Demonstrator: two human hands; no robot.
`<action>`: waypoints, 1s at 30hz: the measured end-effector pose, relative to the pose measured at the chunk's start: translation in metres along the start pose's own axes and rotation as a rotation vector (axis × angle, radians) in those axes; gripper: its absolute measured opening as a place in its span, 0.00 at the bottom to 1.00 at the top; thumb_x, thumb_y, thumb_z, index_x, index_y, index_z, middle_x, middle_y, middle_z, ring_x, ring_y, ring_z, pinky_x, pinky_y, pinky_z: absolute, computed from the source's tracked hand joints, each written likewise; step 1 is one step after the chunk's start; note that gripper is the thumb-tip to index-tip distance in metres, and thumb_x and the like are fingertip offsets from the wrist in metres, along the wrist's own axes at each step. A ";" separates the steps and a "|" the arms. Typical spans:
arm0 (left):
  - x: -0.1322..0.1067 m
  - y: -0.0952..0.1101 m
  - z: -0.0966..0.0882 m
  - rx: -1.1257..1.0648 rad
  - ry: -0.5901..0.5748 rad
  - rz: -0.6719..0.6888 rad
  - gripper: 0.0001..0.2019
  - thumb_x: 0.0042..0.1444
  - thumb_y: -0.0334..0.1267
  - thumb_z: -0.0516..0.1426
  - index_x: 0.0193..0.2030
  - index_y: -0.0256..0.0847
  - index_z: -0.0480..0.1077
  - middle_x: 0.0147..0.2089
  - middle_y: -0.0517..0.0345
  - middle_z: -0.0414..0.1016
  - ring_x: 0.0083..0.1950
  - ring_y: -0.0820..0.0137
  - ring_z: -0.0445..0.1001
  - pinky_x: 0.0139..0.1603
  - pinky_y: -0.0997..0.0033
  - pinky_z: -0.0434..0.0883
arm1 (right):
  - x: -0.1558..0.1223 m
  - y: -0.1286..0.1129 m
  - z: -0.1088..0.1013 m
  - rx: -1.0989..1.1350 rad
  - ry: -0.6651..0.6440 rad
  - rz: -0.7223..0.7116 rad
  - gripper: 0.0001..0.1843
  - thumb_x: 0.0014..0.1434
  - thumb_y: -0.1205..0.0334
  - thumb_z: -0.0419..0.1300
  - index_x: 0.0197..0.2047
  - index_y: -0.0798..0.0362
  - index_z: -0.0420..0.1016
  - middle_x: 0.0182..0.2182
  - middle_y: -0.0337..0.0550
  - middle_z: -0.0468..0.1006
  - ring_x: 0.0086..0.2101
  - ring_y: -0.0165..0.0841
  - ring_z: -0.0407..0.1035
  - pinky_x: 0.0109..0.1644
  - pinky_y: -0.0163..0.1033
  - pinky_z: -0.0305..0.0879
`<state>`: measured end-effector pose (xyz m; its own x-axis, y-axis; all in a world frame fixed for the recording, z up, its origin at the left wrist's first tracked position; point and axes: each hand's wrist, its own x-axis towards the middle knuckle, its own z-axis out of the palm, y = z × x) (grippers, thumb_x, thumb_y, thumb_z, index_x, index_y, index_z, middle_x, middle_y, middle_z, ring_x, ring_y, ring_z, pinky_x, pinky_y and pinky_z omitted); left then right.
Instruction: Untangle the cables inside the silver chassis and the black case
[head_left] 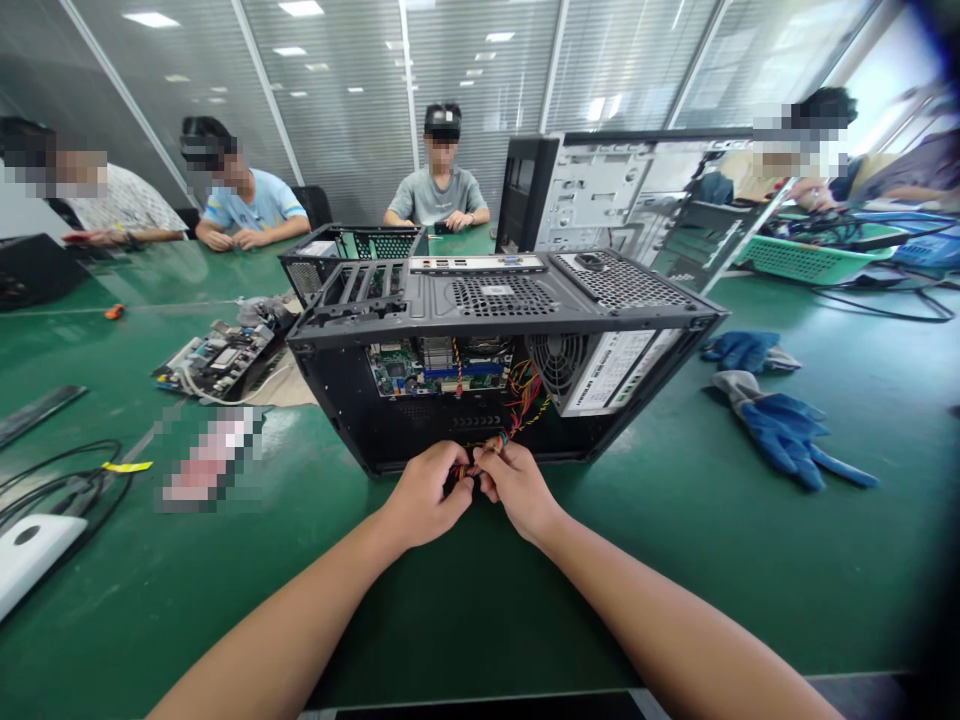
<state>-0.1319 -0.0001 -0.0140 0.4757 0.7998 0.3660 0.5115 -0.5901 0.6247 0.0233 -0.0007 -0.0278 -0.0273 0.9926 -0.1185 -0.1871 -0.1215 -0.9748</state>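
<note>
An opened black computer case lies before me on the green table, its open side facing me. Inside are a motherboard and a power supply with a fan grille. From the power supply a bundle of coloured cables runs down to the case's near edge. My left hand is closed on the bundle's dark, braided-looking end. Close beside it, my right hand pinches the same bundle slightly higher up. The fingers hide the cable ends and connectors.
Blue-grey gloves lie to the right, with a green basket of cables behind. A loose circuit board and black cables are on the left. Another case stands behind mine. Several people sit around the table.
</note>
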 end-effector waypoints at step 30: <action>-0.004 0.000 0.004 0.008 0.168 -0.090 0.08 0.59 0.39 0.55 0.44 0.40 0.64 0.38 0.55 0.71 0.37 0.69 0.70 0.38 0.68 0.67 | 0.000 0.004 0.002 0.151 -0.087 0.104 0.22 0.49 0.45 0.67 0.28 0.55 0.68 0.18 0.33 0.64 0.19 0.23 0.56 0.22 0.33 0.47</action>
<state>-0.1311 -0.0035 -0.0177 0.3024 0.8561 0.4191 0.5525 -0.5157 0.6548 0.0205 -0.0010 -0.0311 -0.1376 0.9714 -0.1935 -0.3239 -0.2287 -0.9180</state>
